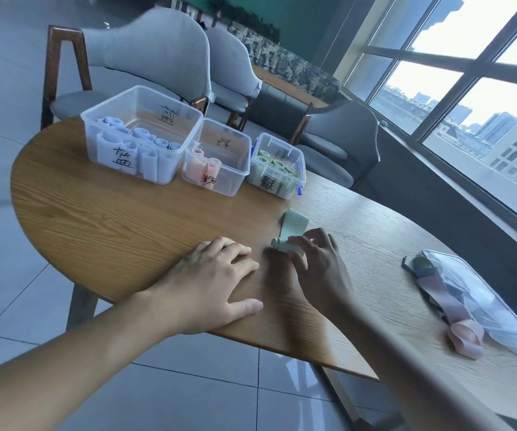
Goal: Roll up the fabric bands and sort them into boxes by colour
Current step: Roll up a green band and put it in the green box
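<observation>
**Right hand rolls a green band while the left hand lies flat**

At the back left of the wooden counter (101, 213) stands the big clear box (140, 132). It holds rolled blue bands (154, 150). Just beside it, to the right, is a smaller clear box (219, 157) with pink rolls (206, 169) inside. Next comes the smallest box (277, 166), which has blue clips and is full of green rolls (277, 164). Each box has a hand-written label on its front.

Nearer the front edge, the left hand (213, 281) lies on the counter, palm down. Its fingers (235, 253) are straight and a little spread. They press on the wood and hold nothing. Their tips are close to the green band but not touching it.

Just to the right, the right hand (316, 262) has its fingers (319, 237) curled over the green band (292, 231). The rolled part sits under the fingertips and thumb, with one round end poking out to the left. The loose end lies flat on the counter, stretching away from the hand toward the green box.

Far right, a clear bag (480, 293) lies on the counter with more loose bands (456, 312), one of them pink, partly tucked under it.
</observation>
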`<state>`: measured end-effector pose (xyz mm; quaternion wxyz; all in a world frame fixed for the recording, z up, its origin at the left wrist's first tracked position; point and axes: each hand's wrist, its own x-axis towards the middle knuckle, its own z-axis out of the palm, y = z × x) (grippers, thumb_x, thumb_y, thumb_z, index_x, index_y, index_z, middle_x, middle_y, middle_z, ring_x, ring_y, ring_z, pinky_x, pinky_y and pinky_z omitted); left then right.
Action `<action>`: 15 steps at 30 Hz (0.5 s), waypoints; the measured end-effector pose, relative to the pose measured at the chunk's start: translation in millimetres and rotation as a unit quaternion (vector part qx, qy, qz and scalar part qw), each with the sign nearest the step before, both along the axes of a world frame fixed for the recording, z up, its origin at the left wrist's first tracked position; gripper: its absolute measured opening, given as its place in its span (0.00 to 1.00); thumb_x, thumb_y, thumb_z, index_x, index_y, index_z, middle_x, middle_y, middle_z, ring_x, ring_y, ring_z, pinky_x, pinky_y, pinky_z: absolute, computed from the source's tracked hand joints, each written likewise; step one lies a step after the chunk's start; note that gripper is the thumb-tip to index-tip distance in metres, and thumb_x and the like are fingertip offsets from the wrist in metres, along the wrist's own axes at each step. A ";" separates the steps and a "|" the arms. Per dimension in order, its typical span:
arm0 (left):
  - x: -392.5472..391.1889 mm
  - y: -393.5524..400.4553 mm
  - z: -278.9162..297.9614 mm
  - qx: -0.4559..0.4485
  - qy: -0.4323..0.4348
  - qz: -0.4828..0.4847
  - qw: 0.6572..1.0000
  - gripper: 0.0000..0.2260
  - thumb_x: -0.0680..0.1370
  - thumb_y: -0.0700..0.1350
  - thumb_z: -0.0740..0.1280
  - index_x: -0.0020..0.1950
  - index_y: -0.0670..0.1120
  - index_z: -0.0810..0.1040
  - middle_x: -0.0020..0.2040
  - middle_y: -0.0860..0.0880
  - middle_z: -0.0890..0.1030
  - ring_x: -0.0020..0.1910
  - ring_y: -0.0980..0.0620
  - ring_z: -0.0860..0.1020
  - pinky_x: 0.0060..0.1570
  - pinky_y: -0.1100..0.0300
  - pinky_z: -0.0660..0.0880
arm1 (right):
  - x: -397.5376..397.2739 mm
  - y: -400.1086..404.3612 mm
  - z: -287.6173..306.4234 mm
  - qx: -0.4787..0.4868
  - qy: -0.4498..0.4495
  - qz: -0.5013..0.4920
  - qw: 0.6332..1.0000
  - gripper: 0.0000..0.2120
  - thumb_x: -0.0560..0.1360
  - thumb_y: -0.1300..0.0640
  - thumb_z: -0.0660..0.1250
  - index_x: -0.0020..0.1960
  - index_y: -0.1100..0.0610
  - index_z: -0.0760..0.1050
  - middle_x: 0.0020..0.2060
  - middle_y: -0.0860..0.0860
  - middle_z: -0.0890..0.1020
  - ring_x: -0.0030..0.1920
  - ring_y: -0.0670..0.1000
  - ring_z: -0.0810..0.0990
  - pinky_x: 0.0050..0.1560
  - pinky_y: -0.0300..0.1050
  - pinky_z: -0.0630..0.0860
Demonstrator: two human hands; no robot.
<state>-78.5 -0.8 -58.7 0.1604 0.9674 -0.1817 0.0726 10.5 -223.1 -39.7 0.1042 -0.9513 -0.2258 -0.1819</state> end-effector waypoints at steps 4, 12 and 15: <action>0.1 -0.1 0.6 -0.004 0.001 -0.001 1.000 0.39 0.69 0.74 0.42 0.74 0.58 0.66 0.76 0.58 0.61 0.75 0.56 0.55 0.74 0.57 0.56 | 3.9 1.2 0.9 -0.013 -0.002 0.000 1.000 0.10 0.80 0.55 0.66 0.60 0.52 0.79 0.54 0.52 0.76 0.58 0.55 0.72 0.49 0.51 0.75; -0.1 0.3 -0.5 -0.001 0.002 0.001 1.000 0.39 0.69 0.74 0.43 0.74 0.58 0.66 0.76 0.57 0.62 0.75 0.56 0.56 0.75 0.56 0.57 | 5.0 2.1 3.1 -0.006 -0.002 -0.007 1.000 0.08 0.81 0.52 0.64 0.59 0.53 0.74 0.53 0.51 0.81 0.56 0.54 0.73 0.48 0.52 0.75; 0.0 -0.2 0.1 -0.001 0.002 0.001 1.000 0.39 0.69 0.74 0.42 0.74 0.58 0.66 0.76 0.57 0.62 0.75 0.55 0.56 0.75 0.56 0.57 | 6.8 3.2 3.2 -0.006 -0.004 -0.008 1.000 0.08 0.81 0.53 0.65 0.59 0.54 0.73 0.52 0.51 0.82 0.55 0.54 0.73 0.45 0.51 0.74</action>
